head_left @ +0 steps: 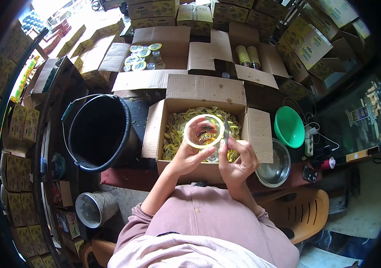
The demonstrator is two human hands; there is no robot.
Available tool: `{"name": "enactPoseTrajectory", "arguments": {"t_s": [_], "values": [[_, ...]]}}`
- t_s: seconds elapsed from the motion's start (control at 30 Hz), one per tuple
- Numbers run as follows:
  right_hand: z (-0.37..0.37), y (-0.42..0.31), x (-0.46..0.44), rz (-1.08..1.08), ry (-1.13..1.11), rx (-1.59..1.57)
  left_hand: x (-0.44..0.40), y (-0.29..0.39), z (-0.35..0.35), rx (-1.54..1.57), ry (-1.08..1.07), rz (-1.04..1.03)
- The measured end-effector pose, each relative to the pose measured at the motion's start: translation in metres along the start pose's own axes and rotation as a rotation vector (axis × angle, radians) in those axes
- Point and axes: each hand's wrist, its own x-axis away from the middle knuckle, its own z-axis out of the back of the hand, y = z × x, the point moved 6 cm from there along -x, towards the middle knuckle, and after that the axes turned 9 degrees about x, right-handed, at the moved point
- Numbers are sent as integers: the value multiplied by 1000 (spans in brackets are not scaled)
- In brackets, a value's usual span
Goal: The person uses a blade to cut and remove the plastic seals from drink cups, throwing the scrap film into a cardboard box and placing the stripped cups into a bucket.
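Observation:
My left hand (187, 157) is wrapped around a clear plastic jar (207, 135) with a pale yellowish rim and printed lettering on its wall. The jar's mouth tilts up toward me. At its right side, my right hand (239, 164) is closed on a knife (226, 128), the dark blade pointing up close to the rim. Whether the blade touches the rim I cannot tell. Both hands are over an open cardboard box (206, 89) holding a heap of yellow-green scraps (175, 127).
A black bucket (130, 129) stands left of the box; a green bowl (289, 127) and a metal bowl (273, 167) are on the right. Behind, one carton (161, 35) holds lidded jars and another (268, 51) holds yellow-labelled containers. A power strip (309, 140) lies at right.

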Motion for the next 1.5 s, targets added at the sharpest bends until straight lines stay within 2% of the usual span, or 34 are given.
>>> {"name": "enactPoseTrajectory", "arguments": {"t_s": [0.37,0.67,0.77,0.97,1.27,1.5], "values": [[0,-7,-5,105,53,73,2,-2,10,-283,-6,-70],[-5,-2,-10,84,12,51,4,-4,21,-431,-33,-36],[-6,7,-16,-28,-88,-67,6,-1,12,-420,-88,-48],[-6,15,-12,-139,-64,-145,1,5,1,-146,-11,-43],[2,2,0,-49,-24,-125,0,5,3,-107,40,-42],[1,-2,-1,0,-12,1,0,4,6,-188,35,-43]]}}
